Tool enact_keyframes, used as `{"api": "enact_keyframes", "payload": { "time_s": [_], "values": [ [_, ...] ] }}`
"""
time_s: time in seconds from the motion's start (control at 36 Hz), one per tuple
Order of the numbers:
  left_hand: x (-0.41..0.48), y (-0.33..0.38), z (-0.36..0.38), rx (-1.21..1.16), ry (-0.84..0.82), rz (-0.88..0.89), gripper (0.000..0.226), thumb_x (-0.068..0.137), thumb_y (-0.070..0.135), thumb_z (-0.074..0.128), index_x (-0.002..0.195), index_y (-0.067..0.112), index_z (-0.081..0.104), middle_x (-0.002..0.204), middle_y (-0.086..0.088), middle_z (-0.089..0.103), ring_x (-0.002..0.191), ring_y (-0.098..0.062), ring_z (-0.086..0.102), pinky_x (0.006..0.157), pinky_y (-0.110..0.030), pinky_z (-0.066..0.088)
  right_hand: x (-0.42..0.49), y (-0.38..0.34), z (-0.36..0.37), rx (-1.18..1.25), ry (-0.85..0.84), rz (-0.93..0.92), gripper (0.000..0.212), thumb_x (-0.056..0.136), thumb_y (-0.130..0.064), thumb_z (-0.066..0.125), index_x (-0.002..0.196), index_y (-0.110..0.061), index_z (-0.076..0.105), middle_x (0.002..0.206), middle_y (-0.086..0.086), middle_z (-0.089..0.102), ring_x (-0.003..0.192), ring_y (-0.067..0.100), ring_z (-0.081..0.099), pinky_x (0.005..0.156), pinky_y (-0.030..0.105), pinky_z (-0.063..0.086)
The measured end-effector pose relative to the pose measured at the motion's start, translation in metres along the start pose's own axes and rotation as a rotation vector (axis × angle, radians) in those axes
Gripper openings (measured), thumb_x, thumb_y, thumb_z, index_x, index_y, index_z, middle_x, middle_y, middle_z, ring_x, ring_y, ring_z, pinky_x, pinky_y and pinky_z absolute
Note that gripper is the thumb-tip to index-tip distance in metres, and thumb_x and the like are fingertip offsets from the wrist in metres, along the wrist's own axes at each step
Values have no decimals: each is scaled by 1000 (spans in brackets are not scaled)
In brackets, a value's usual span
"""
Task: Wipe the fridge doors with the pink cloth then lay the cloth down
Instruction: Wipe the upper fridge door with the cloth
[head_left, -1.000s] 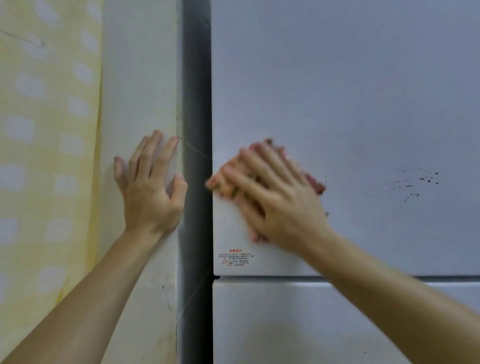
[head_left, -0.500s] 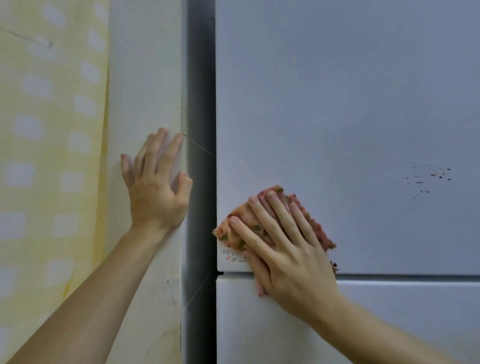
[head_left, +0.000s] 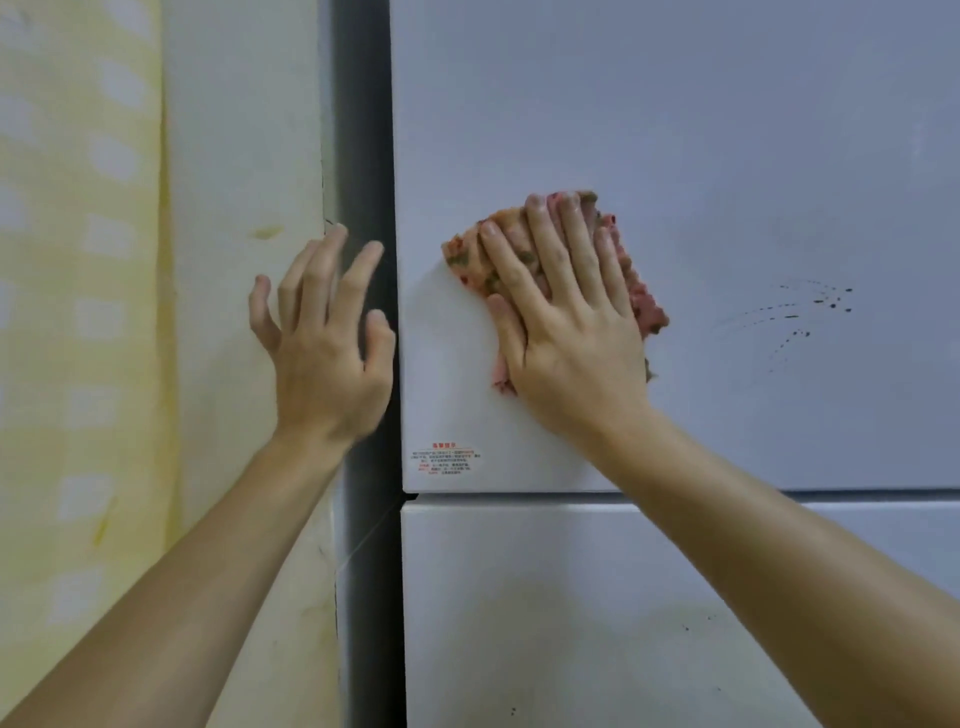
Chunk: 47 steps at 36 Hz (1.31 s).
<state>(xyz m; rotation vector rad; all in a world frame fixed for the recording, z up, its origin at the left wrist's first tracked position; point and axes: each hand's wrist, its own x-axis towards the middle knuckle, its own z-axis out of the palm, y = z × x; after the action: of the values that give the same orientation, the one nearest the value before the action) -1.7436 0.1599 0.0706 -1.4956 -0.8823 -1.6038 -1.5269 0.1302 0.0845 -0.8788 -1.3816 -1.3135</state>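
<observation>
Being pressed flat against the upper fridge door (head_left: 675, 130), the pink cloth (head_left: 467, 257) is pinned under the right hand (head_left: 566, 332). The fingers are laid straight and spread across it, so the whole pad is pushed onto the panel rather than bunched up. The cloth is placed near the left edge of that door, above the small warning label (head_left: 447, 460) and well left of the dark splatter (head_left: 815, 306), which looks not yet reached and is judged the reason more wiping is owed. The lower door (head_left: 623, 597) is seen beneath, across a thin seam, and a few specks are noted on it. Over on the left, the left hand (head_left: 327, 353) is held loose and spread, with nothing gripped, at the corner of the pale wall (head_left: 244, 156) beside the dark gap (head_left: 363, 130). It seems to be placed there for balance, though contact cannot be told.
</observation>
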Motion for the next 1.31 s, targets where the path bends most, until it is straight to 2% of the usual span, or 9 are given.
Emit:
{"api": "enact_keyframes", "payload": {
  "time_s": [0.14,0.28,0.39,0.5,0.69,0.81,1.11,1.22,1.31],
  "values": [
    [-5,31,7,-45,6,94,55,98,24,44,152,17,50,163,-10,40,152,-25,33,125,-58,16,-56,2,-18,50,-109,-149,52,113,-39,40,162,-22,37,171,14,25,160,33,18,128,55,22],
    [-5,54,10,-53,-19,119,49,98,24,46,145,14,55,161,-11,43,150,-26,34,126,-51,16,-39,32,-28,72,-142,-281,46,114,-38,37,159,-29,43,169,8,32,159,29,23,129,52,21],
    [-2,61,13,-87,12,78,44,98,25,45,136,11,59,156,-9,49,146,-27,39,125,-51,19,14,60,-24,-4,-41,-117,47,114,-41,32,158,-31,44,168,9,34,158,31,27,131,49,17],
    [-1,68,16,-98,13,51,42,97,24,48,135,10,58,155,-10,48,146,-28,37,123,-55,23,37,65,-23,-27,-43,-17,49,113,-44,30,161,-33,39,171,7,29,160,30,21,132,45,9],
    [-5,75,20,-136,45,41,43,97,18,50,137,3,54,157,-15,45,148,-33,34,124,-45,25,2,40,-14,-14,49,104,49,112,-37,38,159,-25,43,168,15,32,158,34,26,131,49,16],
    [-4,79,21,-61,56,40,43,95,17,50,135,2,56,154,-17,49,146,-38,40,124,-49,26,-28,22,-15,16,48,185,49,113,-36,39,160,-27,40,170,14,29,160,32,22,132,48,14],
    [-3,97,21,0,56,-23,43,91,11,50,132,0,56,152,-22,50,146,-43,39,128,-52,20,-99,21,-38,58,-160,3,52,113,-39,36,163,-25,33,172,16,19,161,36,11,131,55,13],
    [0,98,20,2,54,-22,42,88,9,51,129,-2,57,148,-23,52,143,-44,42,128,-53,19,-73,41,-35,44,-74,-32,49,113,-38,39,160,-24,42,168,17,29,158,37,22,129,55,19],
    [1,95,18,12,44,-5,40,89,9,51,127,-1,57,146,-23,52,140,-44,43,127,-54,19,-29,64,-29,19,31,85,49,111,-34,40,159,-22,44,167,19,31,157,40,25,130,56,16]
  ]
}}
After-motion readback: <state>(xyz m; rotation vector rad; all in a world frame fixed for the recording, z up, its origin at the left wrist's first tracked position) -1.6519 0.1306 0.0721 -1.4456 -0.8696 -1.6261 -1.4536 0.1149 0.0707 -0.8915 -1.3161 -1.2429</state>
